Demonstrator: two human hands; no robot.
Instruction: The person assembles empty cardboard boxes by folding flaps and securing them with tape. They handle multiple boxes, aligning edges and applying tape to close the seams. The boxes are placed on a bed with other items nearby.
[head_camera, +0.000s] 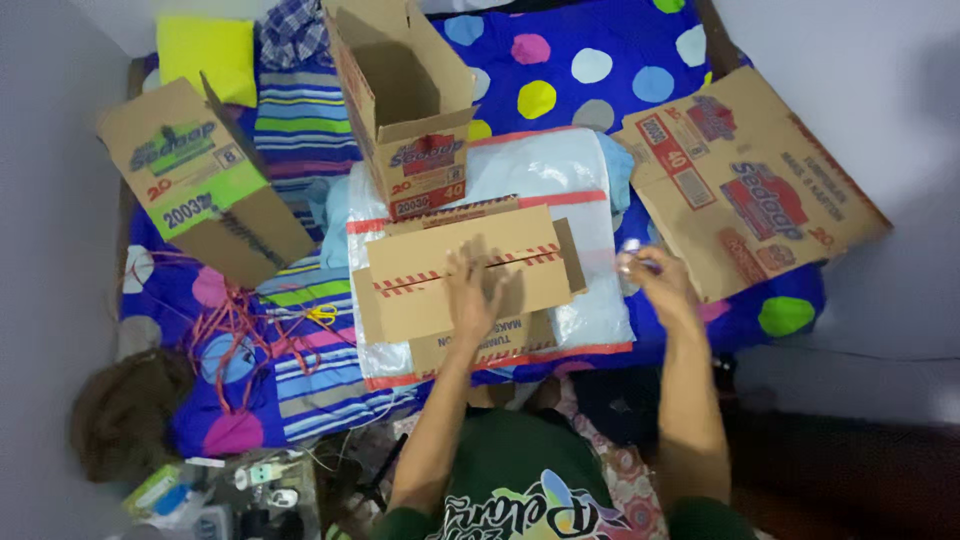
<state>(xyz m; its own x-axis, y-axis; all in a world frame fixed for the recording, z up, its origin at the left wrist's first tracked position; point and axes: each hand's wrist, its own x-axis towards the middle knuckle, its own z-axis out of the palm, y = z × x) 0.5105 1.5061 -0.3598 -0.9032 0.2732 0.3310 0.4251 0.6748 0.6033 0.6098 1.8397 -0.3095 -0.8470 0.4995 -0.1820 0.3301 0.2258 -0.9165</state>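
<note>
In the head view, a closed flat cardboard box (470, 275) is seen lying on a white plastic sheet (590, 310) spread over the bed (600, 60), straight in front of the person. The left hand (472, 295) is laid flat on the box's top flaps, fingers spread, pressing beside the red-striped tape seam. The right hand (655, 280) is held just off the box's right end, closed around a small roll of tape (632, 262); the motion blur leaves the grip unclear in detail.

The step in hand appears to be sealing the box. It would be done well if the flaps were kept pressed level and edge to edge, and the tape drawn taut along the seam without wrinkles.

An open upright carton (410, 110) stands behind, and yellow-handled scissors (318, 315) lie to the left.
</note>
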